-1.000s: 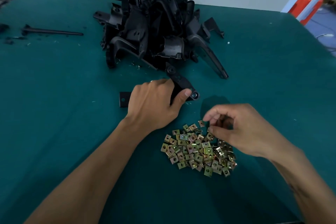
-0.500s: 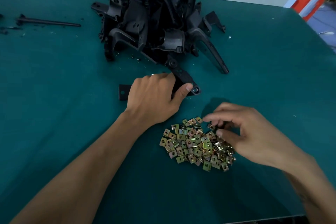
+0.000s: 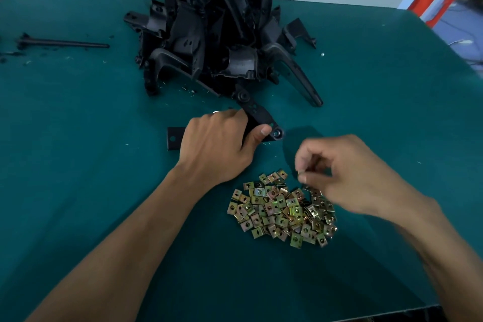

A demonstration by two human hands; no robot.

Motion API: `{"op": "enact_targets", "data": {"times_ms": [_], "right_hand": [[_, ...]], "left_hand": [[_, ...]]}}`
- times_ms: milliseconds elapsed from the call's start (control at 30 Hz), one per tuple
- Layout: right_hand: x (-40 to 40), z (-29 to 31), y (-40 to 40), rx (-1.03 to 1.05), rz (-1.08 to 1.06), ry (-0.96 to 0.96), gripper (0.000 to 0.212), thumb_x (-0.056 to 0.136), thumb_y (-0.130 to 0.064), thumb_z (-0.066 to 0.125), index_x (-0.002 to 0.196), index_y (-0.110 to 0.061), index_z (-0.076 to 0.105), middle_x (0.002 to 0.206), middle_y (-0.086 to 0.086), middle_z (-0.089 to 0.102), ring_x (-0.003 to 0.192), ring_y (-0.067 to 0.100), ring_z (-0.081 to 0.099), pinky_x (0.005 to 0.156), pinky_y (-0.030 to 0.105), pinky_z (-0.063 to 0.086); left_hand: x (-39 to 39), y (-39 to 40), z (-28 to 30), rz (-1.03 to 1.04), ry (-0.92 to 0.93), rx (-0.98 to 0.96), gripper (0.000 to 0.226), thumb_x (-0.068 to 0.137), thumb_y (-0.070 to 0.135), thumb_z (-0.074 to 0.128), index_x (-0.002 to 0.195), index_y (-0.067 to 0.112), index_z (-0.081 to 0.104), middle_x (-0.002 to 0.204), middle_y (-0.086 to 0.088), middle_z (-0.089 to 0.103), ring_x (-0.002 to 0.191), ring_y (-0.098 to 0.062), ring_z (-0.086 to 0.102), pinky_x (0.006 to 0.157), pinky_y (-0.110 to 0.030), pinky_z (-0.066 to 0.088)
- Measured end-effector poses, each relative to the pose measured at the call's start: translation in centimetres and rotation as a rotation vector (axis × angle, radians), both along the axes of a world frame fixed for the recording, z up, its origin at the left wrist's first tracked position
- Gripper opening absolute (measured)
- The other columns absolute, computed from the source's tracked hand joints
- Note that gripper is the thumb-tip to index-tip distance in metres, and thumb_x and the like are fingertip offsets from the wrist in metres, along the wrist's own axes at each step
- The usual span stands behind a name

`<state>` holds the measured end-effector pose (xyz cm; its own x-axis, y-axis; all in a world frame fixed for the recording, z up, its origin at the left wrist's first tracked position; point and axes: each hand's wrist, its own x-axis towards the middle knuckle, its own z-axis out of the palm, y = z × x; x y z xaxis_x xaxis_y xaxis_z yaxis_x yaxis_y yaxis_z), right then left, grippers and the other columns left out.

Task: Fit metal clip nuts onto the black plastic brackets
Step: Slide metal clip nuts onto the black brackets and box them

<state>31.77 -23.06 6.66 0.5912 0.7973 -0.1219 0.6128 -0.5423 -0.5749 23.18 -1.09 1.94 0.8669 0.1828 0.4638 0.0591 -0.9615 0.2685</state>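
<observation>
Left hand [image 3: 217, 144] grips flat bracket [image 3: 257, 115] angled far-left to near-right; right hand [image 3: 347, 172] pinches clip nut [image 3: 301, 172].

A table [image 3: 78, 191] covered in dark teal cloth carries the work. Toward its far edge sits a tangled pile of black plastic brackets [image 3: 217, 36]. One bracket [image 3: 257, 115] lies flat on the cloth just in front of the pile, partly covered by a hand. Near the front, a heap of brass-coloured clip nuts [image 3: 277, 209] is spread on the cloth. At the far left lies a thin black rod [image 3: 65, 43], with black crumbs scattered around it. Small pale flecks dot the cloth near the pile.
</observation>
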Motion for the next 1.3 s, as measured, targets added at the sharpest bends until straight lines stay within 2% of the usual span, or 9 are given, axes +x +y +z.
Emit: {"op": "enact_targets", "data": {"times_ms": [100,200,333,500,700,933,1100,1300], "right_hand": [[1.8,0.0,1.4,0.401,-0.229,0.195,0.021,0.082,-0.004,0.081,0.087,-0.023,0.072,0.081,-0.001,0.072,0.075,0.013,0.067,0.074,0.028,0.057],[3.0,-0.3,4.0,0.734,-0.383,0.342,0.020,0.081,0.006,0.079,0.088,-0.012,0.072,0.073,0.003,0.073,0.071,0.020,0.069,0.071,0.031,0.057],[3.3,-0.6,7.3,0.876,-0.448,0.642,0.016,0.078,0.011,0.077,0.083,-0.004,0.072,0.080,0.016,0.076,0.075,0.025,0.073,0.070,0.030,0.058],[2.6,-1.9,7.5,0.940,-0.436,0.799,0.014,0.077,0.010,0.076,0.081,-0.003,0.072,0.081,0.016,0.076,0.080,0.025,0.075,0.073,0.032,0.060],[1.6,-2.7,7.6,1.023,-0.441,0.711,0.016,0.078,0.009,0.077,0.084,-0.005,0.073,0.082,0.015,0.076,0.085,0.025,0.074,0.090,0.036,0.059],[1.6,-2.5,7.6,0.940,-0.414,0.527,0.017,0.078,0.006,0.081,0.078,-0.011,0.075,0.072,0.001,0.076,0.068,0.010,0.071,0.074,0.019,0.055],[1.7,-2.4,7.5,0.890,-0.425,0.436,0.020,0.075,-0.001,0.084,0.070,-0.018,0.077,0.073,0.006,0.075,0.070,0.020,0.068,0.075,0.024,0.056],[2.0,-2.2,7.2,0.812,-0.395,0.413,0.022,0.073,-0.002,0.085,0.066,-0.021,0.077,0.076,0.006,0.076,0.075,0.022,0.069,0.077,0.030,0.059]], "left_hand": [[0.2,0.2,-0.2,-0.006,0.041,0.011,0.065,0.098,0.067,0.018,0.079,0.013,0.050,0.073,-0.005,0.059,0.060,-0.033,0.055,0.050,-0.033,0.023],[0.5,0.4,-0.4,0.011,0.056,0.021,0.074,0.097,0.067,0.010,0.096,0.014,0.061,0.085,-0.003,0.064,0.071,-0.032,0.060,0.052,-0.035,0.029],[0.5,0.5,-0.1,-0.002,0.034,-0.028,0.058,0.102,0.058,0.023,0.095,0.011,0.058,0.084,-0.003,0.063,0.069,-0.036,0.059,0.052,-0.035,0.031],[0.6,0.6,0.0,0.057,0.017,-0.040,0.051,0.101,0.053,0.030,0.089,0.011,0.054,0.078,-0.003,0.060,0.063,-0.037,0.055,0.051,-0.033,0.025],[0.5,0.3,0.2,0.081,0.029,-0.040,0.045,0.100,0.049,0.033,0.084,0.011,0.052,0.076,-0.002,0.058,0.061,-0.037,0.054,0.051,-0.033,0.027],[0.3,0.2,0.2,0.092,0.020,-0.015,0.047,0.099,0.050,0.033,0.085,0.011,0.054,0.080,-0.002,0.061,0.064,-0.038,0.056,0.052,-0.034,0.030],[0.3,0.2,0.1,0.096,0.012,0.002,0.043,0.101,0.048,0.039,0.083,0.011,0.053,0.080,-0.002,0.062,0.064,-0.039,0.057,0.053,-0.035,0.029],[0.3,0.2,0.1,0.108,0.018,0.007,0.037,0.102,0.040,0.051,0.081,0.010,0.053,0.080,-0.003,0.064,0.064,-0.040,0.058,0.052,-0.035,0.031]]}}
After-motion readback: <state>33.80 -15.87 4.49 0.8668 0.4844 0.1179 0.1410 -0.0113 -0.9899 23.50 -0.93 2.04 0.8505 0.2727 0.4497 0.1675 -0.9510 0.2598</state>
